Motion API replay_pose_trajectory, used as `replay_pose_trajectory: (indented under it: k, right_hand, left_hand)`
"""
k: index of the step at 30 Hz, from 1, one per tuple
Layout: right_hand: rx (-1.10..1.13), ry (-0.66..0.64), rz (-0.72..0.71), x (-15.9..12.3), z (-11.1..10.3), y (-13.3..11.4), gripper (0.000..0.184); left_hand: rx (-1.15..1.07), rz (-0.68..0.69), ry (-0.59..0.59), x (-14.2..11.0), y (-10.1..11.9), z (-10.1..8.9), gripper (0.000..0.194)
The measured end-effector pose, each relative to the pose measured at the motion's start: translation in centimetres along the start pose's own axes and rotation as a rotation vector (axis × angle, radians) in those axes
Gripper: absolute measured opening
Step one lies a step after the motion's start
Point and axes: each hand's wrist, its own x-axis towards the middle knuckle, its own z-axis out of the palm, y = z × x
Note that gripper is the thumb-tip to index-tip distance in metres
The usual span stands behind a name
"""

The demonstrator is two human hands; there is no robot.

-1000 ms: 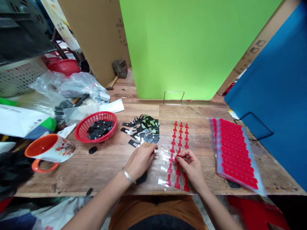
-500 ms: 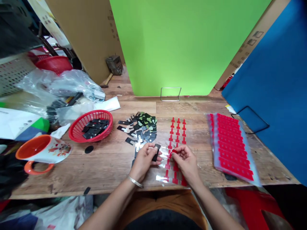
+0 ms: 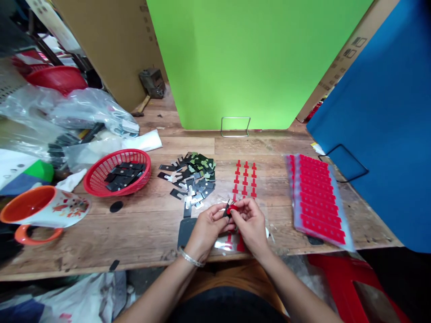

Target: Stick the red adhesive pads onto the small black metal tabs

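Left hand [image 3: 207,226]: grasping a small black metal piece [image 3: 226,209] between thumb and fingers, above the sticker sheet.
Right hand [image 3: 252,224]: pinching a red sticker [image 3: 232,209] right at the metal piece.
Sticker sheet [image 3: 245,179]: clear, with rows of red shapes, partly under both hands.
Mug [image 3: 69,207]: orange inside, printed picture on its side.
Basket [image 3: 91,180]: red, holding black pieces.
Pile [image 3: 198,172]: loose metal pieces, between basket and sheet.
Cardboard [image 3: 344,67]: behind the green board [image 3: 229,58], printed with dark box symbols; finer print too small to read.
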Motion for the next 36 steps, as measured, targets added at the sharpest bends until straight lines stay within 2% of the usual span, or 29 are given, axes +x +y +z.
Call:
replay_pose_trajectory:
  k: [13,36]
  right_hand:
    - [-0.053,0.030,-0.075,-0.47,0.24,0.12,0.013]
    - [-0.070,0.058,-0.086,-0.41,0.47,0.45,0.012]
  left_hand:
    - [0.007,0.021,0.017,-0.38,0.36,0.34,0.041]
    - [-0.007,0.016,0.001,-0.45,0.38,0.42,0.040]
